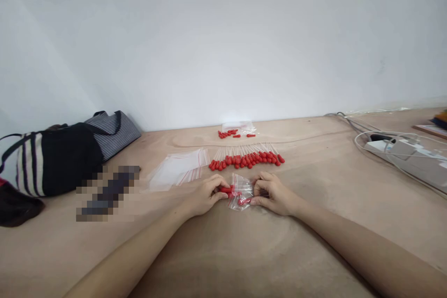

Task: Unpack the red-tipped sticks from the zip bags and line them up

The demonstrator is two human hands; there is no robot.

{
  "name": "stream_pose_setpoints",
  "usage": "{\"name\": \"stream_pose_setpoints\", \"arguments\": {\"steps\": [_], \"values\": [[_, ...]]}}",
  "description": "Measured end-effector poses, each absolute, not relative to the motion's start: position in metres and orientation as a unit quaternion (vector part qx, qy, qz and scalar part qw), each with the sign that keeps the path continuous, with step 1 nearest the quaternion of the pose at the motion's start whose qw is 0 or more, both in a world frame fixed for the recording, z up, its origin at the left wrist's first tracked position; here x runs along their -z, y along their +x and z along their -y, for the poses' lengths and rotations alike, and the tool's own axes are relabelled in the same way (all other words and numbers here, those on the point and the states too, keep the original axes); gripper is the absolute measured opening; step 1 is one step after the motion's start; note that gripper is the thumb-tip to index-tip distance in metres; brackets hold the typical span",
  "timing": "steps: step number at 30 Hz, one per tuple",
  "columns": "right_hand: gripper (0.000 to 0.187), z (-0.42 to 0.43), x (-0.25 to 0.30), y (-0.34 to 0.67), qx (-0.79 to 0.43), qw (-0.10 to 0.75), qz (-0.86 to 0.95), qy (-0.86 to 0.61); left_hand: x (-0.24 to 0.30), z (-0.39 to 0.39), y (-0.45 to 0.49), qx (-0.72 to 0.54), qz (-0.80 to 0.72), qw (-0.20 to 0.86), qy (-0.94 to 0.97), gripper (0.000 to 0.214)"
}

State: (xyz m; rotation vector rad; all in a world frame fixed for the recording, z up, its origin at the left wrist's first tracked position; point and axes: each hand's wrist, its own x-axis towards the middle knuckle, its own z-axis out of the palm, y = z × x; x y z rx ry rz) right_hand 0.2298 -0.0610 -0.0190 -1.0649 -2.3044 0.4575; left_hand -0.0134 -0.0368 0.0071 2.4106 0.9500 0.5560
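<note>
A small clear zip bag (247,186) with a red line at its mouth lies between my hands on the table. My left hand (209,193) is closed on red peg-shaped pieces (226,190) at the bag's mouth, partly hidden by the fingers. My right hand (274,193) pinches the bag's other end, close to a red piece (244,201) inside it. Just beyond my hands lies a fanned row of sticks with red heads (246,160). To the left of that row, flat zip bags (178,167) are spread in an overlapping stack.
More loose red pieces (227,133) lie near the wall beside a clear bag (240,127). On the left are a black bag (68,158) with striped parts and a dark blurred object (110,193). A white power strip (405,158) with cables (359,142) stands at right.
</note>
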Motion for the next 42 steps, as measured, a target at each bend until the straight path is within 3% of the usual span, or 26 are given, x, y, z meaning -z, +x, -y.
{"name": "stream_pose_setpoints", "arguments": {"steps": [11,20,26,32,37,42], "values": [[0.023,0.060,0.017,0.231,-0.175,0.276,0.854,-0.405,-0.021,0.040,-0.031,-0.167,-0.369,0.161,0.900,0.027],[0.024,0.060,0.017,0.232,-0.168,0.267,0.860,-0.401,-0.022,0.045,-0.013,-0.054,-0.403,0.019,0.913,0.014],[0.024,0.060,0.016,0.232,-0.170,0.266,0.862,-0.396,-0.020,0.052,-0.038,-0.083,-0.471,0.047,0.877,0.015],[0.025,0.059,0.017,0.232,-0.166,0.267,0.862,-0.398,-0.035,0.018,-0.033,-0.191,-0.560,0.128,0.796,0.014],[0.025,0.059,0.018,0.232,-0.166,0.265,0.865,-0.393,-0.038,-0.035,0.013,-0.132,-0.637,0.219,0.727,0.023],[0.025,0.059,0.018,0.233,-0.168,0.260,0.863,-0.399,-0.032,-0.055,0.035,-0.084,-0.670,0.213,0.707,0.023]]}}
